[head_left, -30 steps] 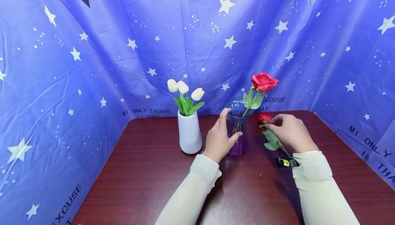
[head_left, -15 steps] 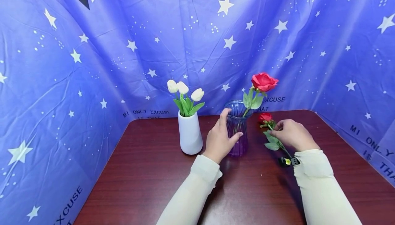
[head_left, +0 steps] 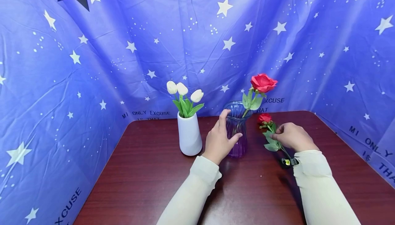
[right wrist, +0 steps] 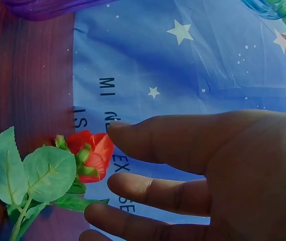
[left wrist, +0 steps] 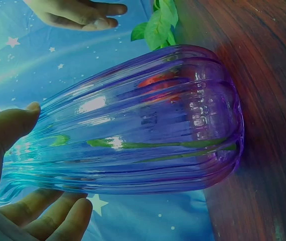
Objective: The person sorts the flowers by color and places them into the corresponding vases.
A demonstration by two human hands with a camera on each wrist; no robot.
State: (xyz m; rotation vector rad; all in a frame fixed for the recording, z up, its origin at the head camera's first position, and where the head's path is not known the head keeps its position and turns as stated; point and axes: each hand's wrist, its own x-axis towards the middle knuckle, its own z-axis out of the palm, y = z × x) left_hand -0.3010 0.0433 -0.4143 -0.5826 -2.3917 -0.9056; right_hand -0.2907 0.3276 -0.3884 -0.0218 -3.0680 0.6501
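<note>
My left hand holds a ribbed glass vase, blue at the top and purple below, with thumb and fingers on either side of its neck. A red rose leans rightward out of the vase; its green stem shows through the glass in the left wrist view. Right of the vase, a second red rose lies on the table, its leaves toward me. Just over that rose's stem hovers my right hand; in the right wrist view thumb and fingers are apart with nothing between them.
A white vase with several white tulips stands left of my left hand. Blue star-printed cloth rises behind and along both sides of the dark red wooden table. A black wrist device sits at my right cuff.
My right hand has drawn back from the lying rose's bloom toward its leaves, uncovering more of the stem. The left hand and the vase stay in place.
</note>
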